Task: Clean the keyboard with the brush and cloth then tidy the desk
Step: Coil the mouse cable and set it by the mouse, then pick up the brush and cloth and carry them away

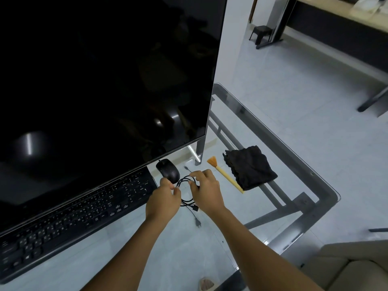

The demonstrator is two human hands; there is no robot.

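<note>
We see the black keyboard (pixel 69 215) lying on the glass table (pixel 327 185) under the lower edge of a dark monitor (pixel 105 80), running from 8 o'clock toward the middle of the view. The brush (pixel 224 175) with its pale wooden handle rests at 3 o'clock from the hands, bristles pointing away from us, and its handle end lies beside the folded black cloth (pixel 251 168), which sits just to its right. A black mouse (pixel 168 170) sits at 12 o'clock from the left hand (pixel 165 198), just beside the keyboard's right end. Both hands work a coiled black cable (pixel 188 191): the left hand's fingers pinch the loop on its left side, and the right hand (pixel 206 190) has its fingers curled round the loop's right side. 2 plug ends of the cable trail on the glass toward us.
</note>
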